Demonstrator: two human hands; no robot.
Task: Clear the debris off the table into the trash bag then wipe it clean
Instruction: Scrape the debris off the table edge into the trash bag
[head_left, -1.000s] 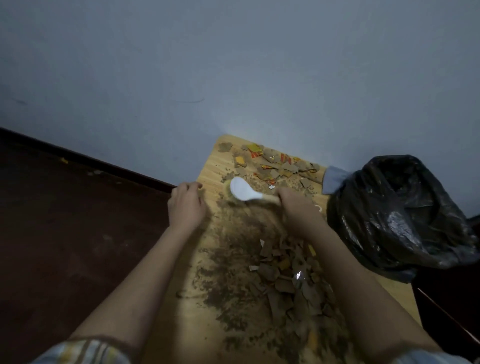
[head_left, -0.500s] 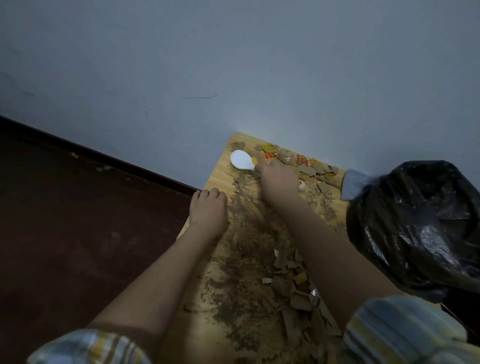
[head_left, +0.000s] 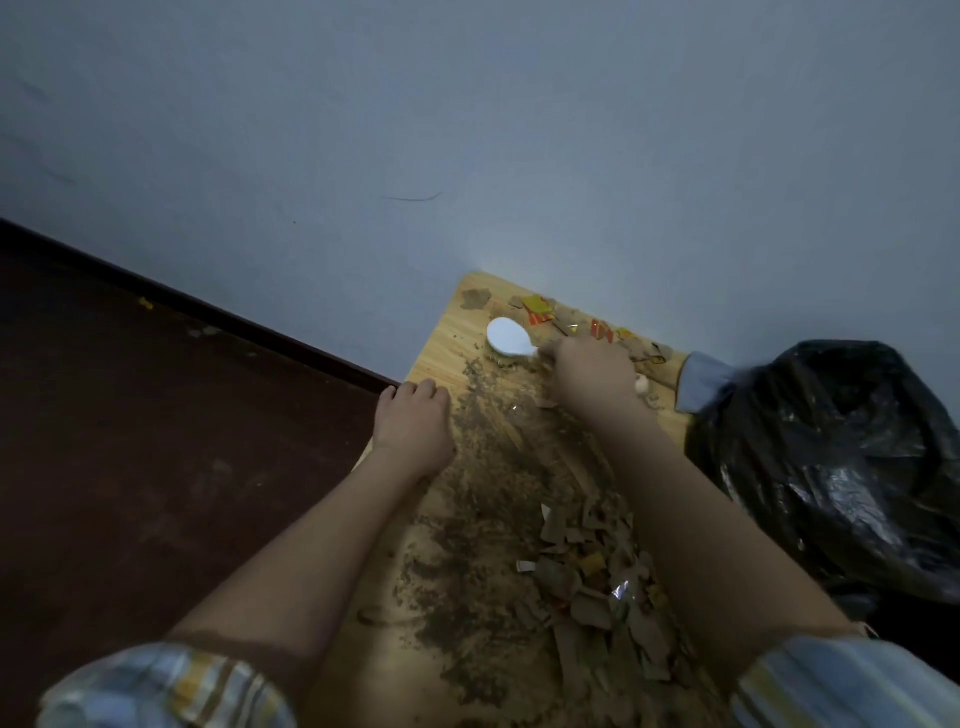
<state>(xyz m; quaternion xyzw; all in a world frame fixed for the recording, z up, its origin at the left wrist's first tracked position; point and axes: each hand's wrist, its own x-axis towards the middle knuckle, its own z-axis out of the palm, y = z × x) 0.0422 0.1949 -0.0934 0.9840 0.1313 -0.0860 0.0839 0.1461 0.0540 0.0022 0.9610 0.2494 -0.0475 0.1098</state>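
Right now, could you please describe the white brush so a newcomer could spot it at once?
Find the wooden table against the pale wall. Near its far left corner, the right hand holds the white brush. It is the only smooth white oval among brown and red-yellow scraps.

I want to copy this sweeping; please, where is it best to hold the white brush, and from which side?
Hold the white brush by its narrow handle, coming from the bag side, as the right hand does. Its wide head points to the table's far left corner with bristles down, so the handle end is probably the only free part to grip.
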